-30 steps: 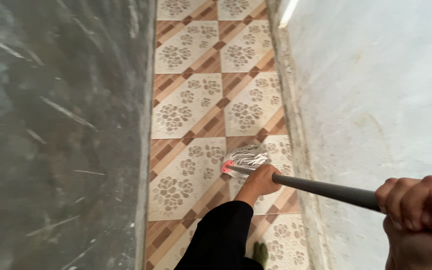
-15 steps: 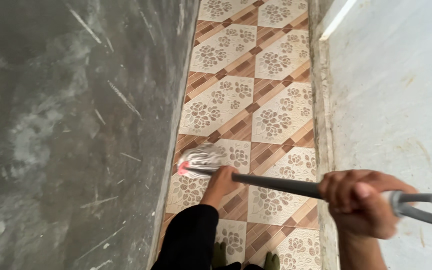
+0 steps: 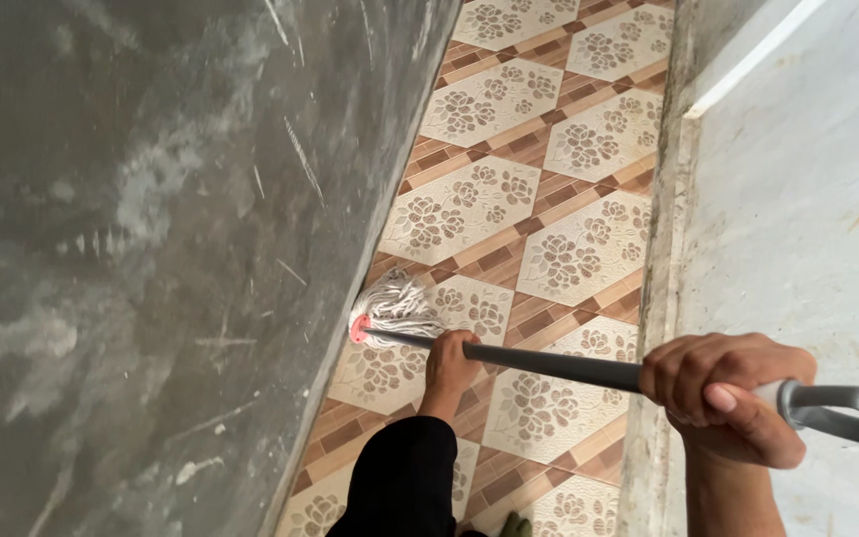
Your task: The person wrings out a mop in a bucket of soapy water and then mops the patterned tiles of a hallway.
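Observation:
I hold a mop with both hands in a narrow tiled passage. My left hand [image 3: 450, 362], in a black sleeve, grips the grey mop handle [image 3: 559, 367] low down, just behind the mop head. My right hand [image 3: 730, 395] is closed around the handle's upper part, close to its grey loop end [image 3: 840, 412]. The white string mop head [image 3: 397, 306], with a pink collar, lies on the floor at the foot of the grey wall on the left.
Patterned floor tiles [image 3: 509, 199] in beige and brown with flower motifs run away from me. A rough dark grey wall [image 3: 151, 249] closes the left side and a pale wall [image 3: 807, 229] the right. A green shoe tip [image 3: 515, 525] shows at the bottom edge.
The mop head has swept left across the tiles, from near the right wall to the base of the left wall. Both hands kept their grip, and the view has tilted.

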